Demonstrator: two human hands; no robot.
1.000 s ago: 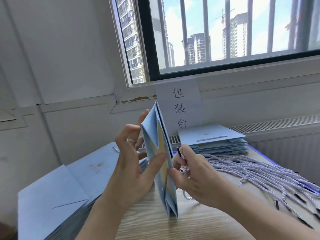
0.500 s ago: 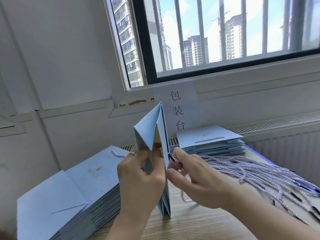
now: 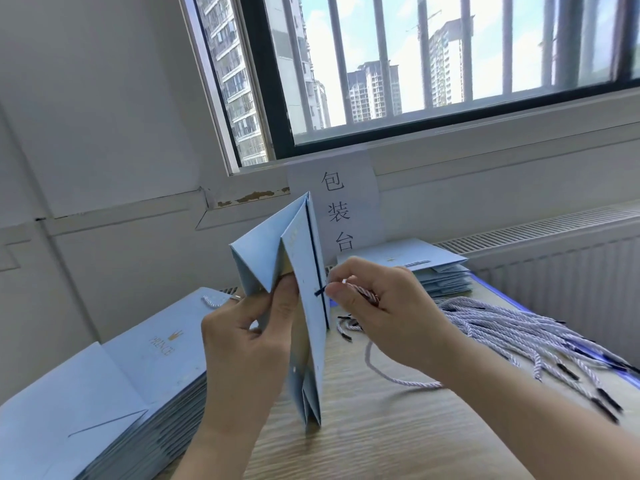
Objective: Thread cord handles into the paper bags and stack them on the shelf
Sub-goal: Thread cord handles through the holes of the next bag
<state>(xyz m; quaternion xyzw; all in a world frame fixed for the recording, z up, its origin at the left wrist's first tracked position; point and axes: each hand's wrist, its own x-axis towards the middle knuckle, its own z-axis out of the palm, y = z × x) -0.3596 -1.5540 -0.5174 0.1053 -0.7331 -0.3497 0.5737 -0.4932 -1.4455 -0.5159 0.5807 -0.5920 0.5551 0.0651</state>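
Blue paper bag [image 3: 313, 341] stands upright on its bottom fold mid-desk [image 3: 381, 441], between the flat bag stack [image 3: 121, 375] at the desk's left edge and the loose cord pile [image 3: 519, 337] toward the right edge.

Grip: my left hand [image 3: 249, 344] pinches the bag's folded side, thumb pressed on the panel. My right hand [image 3: 384, 306] pinches the cord [image 3: 398, 381] just behind its black tip [image 3: 320, 291]. The tip touches the panel at the hole; can't tell if it's through yet.

Risks:
- Tip goes in at an angle, so it misses or tears the hole edge.
- Left pinch is only on the fold, so a push from the right could tip or buckle the bag.
- Slack cord trails on the desk under my wrist and could snag the pile and drag other cords.

Versus half a second ago: the bag has turned, so more of the panel faces me. The tip has moved from the bag's edge onto the panel face. The left thumb sits higher. More of the trailing cord shows.
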